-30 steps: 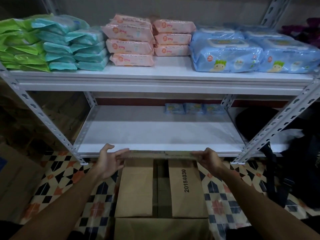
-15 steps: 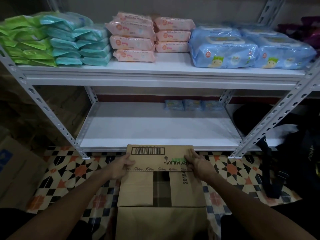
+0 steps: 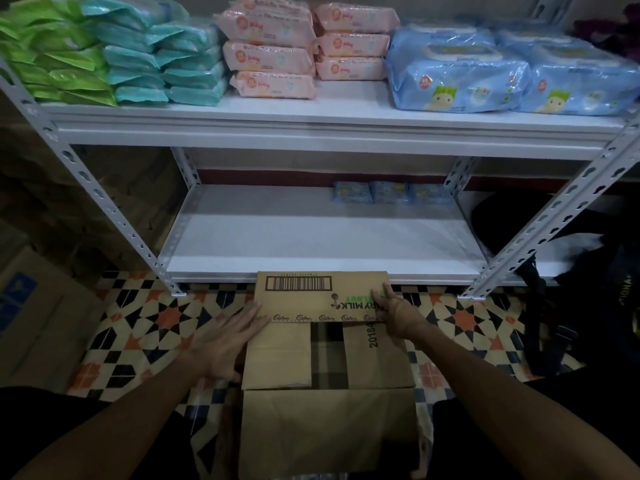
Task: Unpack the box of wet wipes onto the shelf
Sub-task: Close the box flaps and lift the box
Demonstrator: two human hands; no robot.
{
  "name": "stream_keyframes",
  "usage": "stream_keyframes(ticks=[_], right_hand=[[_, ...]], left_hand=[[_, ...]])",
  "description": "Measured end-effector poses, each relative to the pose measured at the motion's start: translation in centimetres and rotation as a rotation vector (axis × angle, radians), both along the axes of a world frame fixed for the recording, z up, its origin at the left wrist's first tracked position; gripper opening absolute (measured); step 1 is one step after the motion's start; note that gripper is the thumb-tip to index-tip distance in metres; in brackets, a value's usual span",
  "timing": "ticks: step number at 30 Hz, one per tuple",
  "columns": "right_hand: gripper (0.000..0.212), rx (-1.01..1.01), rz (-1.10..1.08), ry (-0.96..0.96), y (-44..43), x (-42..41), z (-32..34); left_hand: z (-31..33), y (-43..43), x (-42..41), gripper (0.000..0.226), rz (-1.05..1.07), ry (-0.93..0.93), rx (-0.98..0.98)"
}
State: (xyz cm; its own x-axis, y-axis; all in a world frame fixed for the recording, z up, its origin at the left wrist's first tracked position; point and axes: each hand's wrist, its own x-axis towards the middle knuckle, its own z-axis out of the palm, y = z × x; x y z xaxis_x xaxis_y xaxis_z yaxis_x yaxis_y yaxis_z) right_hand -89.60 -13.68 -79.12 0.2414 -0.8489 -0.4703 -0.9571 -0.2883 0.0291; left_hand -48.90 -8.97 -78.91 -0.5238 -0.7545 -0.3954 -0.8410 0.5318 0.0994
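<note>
On the black, orange and cream patterned tile floor (image 3: 145, 317), before the white metal shelf rack (image 3: 311, 133), stands the brown cardboard box (image 3: 329, 427), flaps folded out. My left hand (image 3: 225, 344) lies flat against its left side, fingers straight, holding nothing. My right hand (image 3: 398, 313) presses straight fingers on the far barcoded flap (image 3: 311, 296), just beside the lower board (image 3: 311, 237). Three small blue packs (image 3: 389, 192) sit at its back. Green packs (image 3: 59, 64), teal packs (image 3: 162, 64), pink packs (image 3: 277, 60) and big blue packs (image 3: 457, 81) line the upper board (image 3: 346, 109).

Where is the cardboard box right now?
The cardboard box sits bottom centre of the head view on the tiled floor, just before the lower shelf, with the left hand and right hand touching its far flap.
</note>
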Motion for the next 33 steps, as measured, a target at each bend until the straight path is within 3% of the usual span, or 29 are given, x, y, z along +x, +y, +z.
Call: stream_keyframes(ticks=[4,9,15,17,19,22,26,30,33], right_hand=[[0.071,0.018,0.011,0.052,0.0,0.4,0.7],[0.086,0.066,-0.155,-0.015,-0.1,1.0,0.9],[0.086,0.102,-0.202,-0.063,-1.0,0.8,0.8],[0.077,0.116,-0.22,-0.096,-1.1,0.7,1.5],[0.064,0.145,-0.217,-0.158,-1.1,0.4,2.2],[0.065,0.192,-0.354,-0.356,-0.9,0.5,4.1],[0.067,0.349,-0.633,-0.625,0.3,0.7,7.9],[0.07,0.435,-0.665,-0.705,1.6,0.8,9.5],[0.066,0.336,-0.647,-0.77,1.4,0.7,7.0]], left_hand=[[0.0,0.9,0.4,0.147,0.008,0.004,0.054],[-0.7,1.7,0.1,0.143,0.013,0.069,0.08],[0.1,2.0,0.1,0.129,0.044,0.095,0.129],[0.5,2.4,0.0,0.126,0.055,0.127,0.165],[0.6,2.8,-0.3,0.115,0.094,0.232,0.19],[0.7,3.3,-1.3,0.07,0.263,0.576,0.242],[0.8,3.2,-2.5,0.052,0.394,0.637,0.19],[2.2,2.8,-3.9,0.071,0.613,0.702,0.165],[2.3,2.2,-5.4,0.093,0.731,0.683,0.141]])
